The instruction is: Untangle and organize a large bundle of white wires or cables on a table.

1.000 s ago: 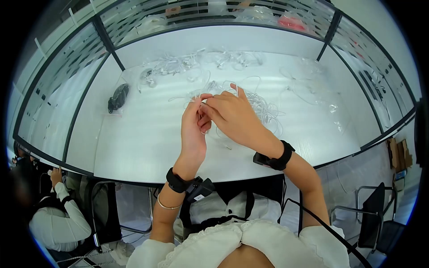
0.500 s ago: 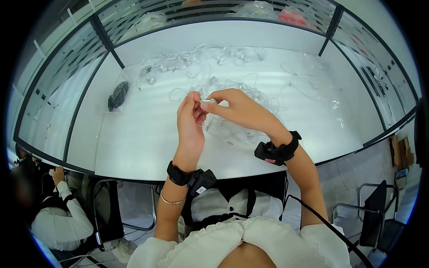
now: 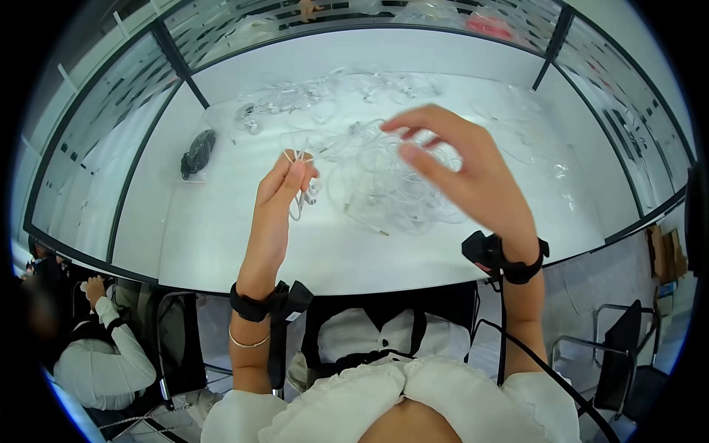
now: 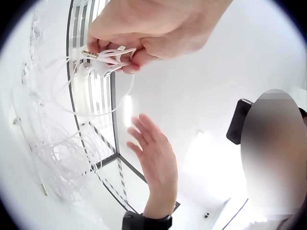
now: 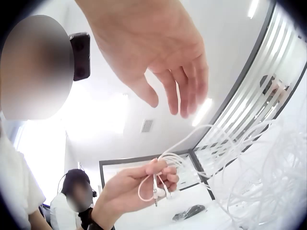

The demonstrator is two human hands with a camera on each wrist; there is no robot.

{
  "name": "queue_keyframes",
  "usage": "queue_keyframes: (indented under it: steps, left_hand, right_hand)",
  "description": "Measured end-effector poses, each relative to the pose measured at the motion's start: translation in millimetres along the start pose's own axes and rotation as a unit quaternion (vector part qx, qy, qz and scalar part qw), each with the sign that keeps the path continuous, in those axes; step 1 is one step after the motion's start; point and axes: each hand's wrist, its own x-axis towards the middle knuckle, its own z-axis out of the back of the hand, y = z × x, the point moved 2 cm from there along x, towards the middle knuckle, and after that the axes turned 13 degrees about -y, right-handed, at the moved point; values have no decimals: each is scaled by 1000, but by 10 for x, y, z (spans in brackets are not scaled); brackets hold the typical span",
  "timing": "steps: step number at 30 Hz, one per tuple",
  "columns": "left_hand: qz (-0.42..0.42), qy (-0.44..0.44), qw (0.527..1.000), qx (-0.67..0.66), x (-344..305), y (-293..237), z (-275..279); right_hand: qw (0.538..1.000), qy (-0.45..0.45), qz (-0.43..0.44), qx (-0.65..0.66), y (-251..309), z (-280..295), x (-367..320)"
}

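My left hand (image 3: pixel 275 193) pinches a small looped bundle of white wired earphones (image 3: pixel 296 211) above the table's left middle. A gold plug (image 4: pixel 89 54) and white earbuds (image 4: pixel 103 69) stick out of the bundle beside the fingers. From it a thin cable hangs in a loop in the left wrist view. My right hand (image 3: pixel 473 168) is raised over the right part of a tangled pile of white earphone cables (image 3: pixel 402 193), fingers spread and loosely bent, holding nothing. A loose gold-tipped plug (image 3: pixel 383 233) lies at the pile's near edge.
More white cables (image 3: pixel 284 94) lie along the back of the white table (image 3: pixel 214 244). A bagged black item (image 3: pixel 198 153) stands by the left partition, clear plastic bags (image 3: pixel 550 173) lie at right. Another person (image 3: pixel 103 362) sits at far left; a chair (image 3: pixel 617 354) stands at right.
The two hands were together at the earphones. Now the right hand has moved right and let go, slightly blurred, while the left hand has moved a little left, keeping the looped bundle.
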Motion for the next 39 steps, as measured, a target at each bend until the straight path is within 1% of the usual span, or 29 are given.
queue_keyframes:
  steps: [1,3,6,7,8,9,10,11,13,14,16,17,18,20,22,25,28,29,32,35,38,39]
  left_hand:
    - [31,49,997,-51,-19,-8,-16]
    - [90,147,974,-150,-46,-49,-39]
    - [117,160,978,-62,-126,-231,-72]
    - [123,162,978,-53,-176,-292,-75]
    - [141,196,970,-38,-191,-344,-48]
    - [160,228,960,-22,-197,-386,7]
    - [182,259,949,-8,-227,-417,54]
    - [196,254,947,9,-261,-440,92]
    - [197,289,937,16,-286,-519,169]
    - [196,308,931,21,-293,-539,208]
    - [197,306,931,44,-309,-577,284]
    - [195,304,931,55,-316,-641,317]
    - [192,302,931,65,-315,-680,354]
    - [208,328,920,50,-349,-675,458]
    - [179,367,910,69,-402,-716,500]
    - [208,363,905,78,-393,-660,615]
    - [203,319,922,84,-353,-604,636]
    - [202,301,929,75,-331,-600,649]
    - [202,307,926,87,-292,-585,612]
    - [197,310,925,97,-236,-545,638]
    - [226,330,910,109,-252,-488,623]
    - [239,321,910,111,-284,-512,594]
  right_hand:
    - [995,-35,89,-24,9,-101,4]
    - [979,-47,190,-46,24,-284,14]
    - [975,24,218,-44,-26,-454,46]
    - [972,55,223,-44,-73,-482,81]
    - [969,87,229,-43,-100,-505,116]
    - [971,116,202,-53,-48,-472,168]
    - [971,95,212,-55,-42,-487,193]
    - [971,111,209,-27,-22,-485,206]
    - [971,142,190,40,-3,-513,199]
    - [969,132,206,37,13,-502,189]
    - [964,112,240,31,89,-436,190]
    - [949,33,311,-46,219,-349,184]
    - [935,14,341,-96,353,-263,166]
    - [923,68,341,-166,548,-155,76]
    - [933,138,300,-139,540,-45,5]
    - [951,252,165,-70,414,121,-45]
    - [967,210,120,-77,121,160,-33]
    - [968,226,86,-61,54,170,1]
    - [966,254,16,36,-141,175,7]
    - [941,327,-87,9,-237,220,12]
    - [920,380,-94,36,-313,213,-57]
    - [926,365,-84,39,-372,180,-114]
